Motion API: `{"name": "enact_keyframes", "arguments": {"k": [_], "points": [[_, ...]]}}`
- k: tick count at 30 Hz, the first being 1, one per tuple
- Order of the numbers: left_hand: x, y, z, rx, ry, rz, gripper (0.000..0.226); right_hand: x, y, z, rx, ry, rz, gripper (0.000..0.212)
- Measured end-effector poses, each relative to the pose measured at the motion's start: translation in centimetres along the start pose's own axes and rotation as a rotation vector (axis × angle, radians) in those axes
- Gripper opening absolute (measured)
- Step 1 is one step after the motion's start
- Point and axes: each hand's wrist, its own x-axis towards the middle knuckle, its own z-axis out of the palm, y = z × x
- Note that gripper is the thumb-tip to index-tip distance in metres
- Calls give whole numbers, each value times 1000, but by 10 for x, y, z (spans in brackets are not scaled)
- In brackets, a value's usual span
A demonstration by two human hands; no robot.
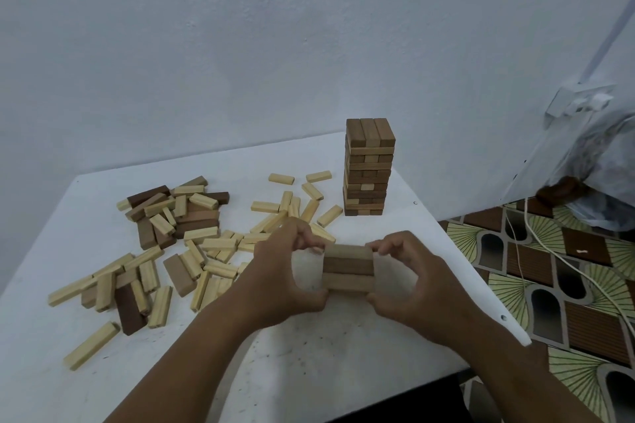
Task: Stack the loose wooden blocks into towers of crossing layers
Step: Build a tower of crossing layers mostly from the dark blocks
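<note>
Both hands, your left hand and right hand, clamp the three-block layer end-on, squaring it; finished tower stands at one o'clock on the worktop.

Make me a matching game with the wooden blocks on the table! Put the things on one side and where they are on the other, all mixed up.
Things:
1. finished tower
2. loose blocks
3. three-block layer
4. plastic bag

Places:
A. scattered over the left part of the white table
B. held between the left hand and right hand
C. off the table, at the right edge of the view
D. standing upright at the table's far side, near the wall

Pairs: 1-D, 2-A, 3-B, 4-C
</note>
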Motion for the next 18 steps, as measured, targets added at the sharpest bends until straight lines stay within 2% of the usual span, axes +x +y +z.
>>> {"name": "enact_keyframes", "arguments": {"k": [5,9,12,18], "points": [[18,26,-14,-233,128,55,63,22,-24,-27,0,141,-87,56],[42,51,-26,-283,220,97,62,49,-41,-49,3,227,-128,56],[63,65,-34,-296,264,126,61,71,-45,-62,118,241,-145,52],[106,76,-37,-317,283,103,53,115,-41,-82,168,219,-121,44]]}}
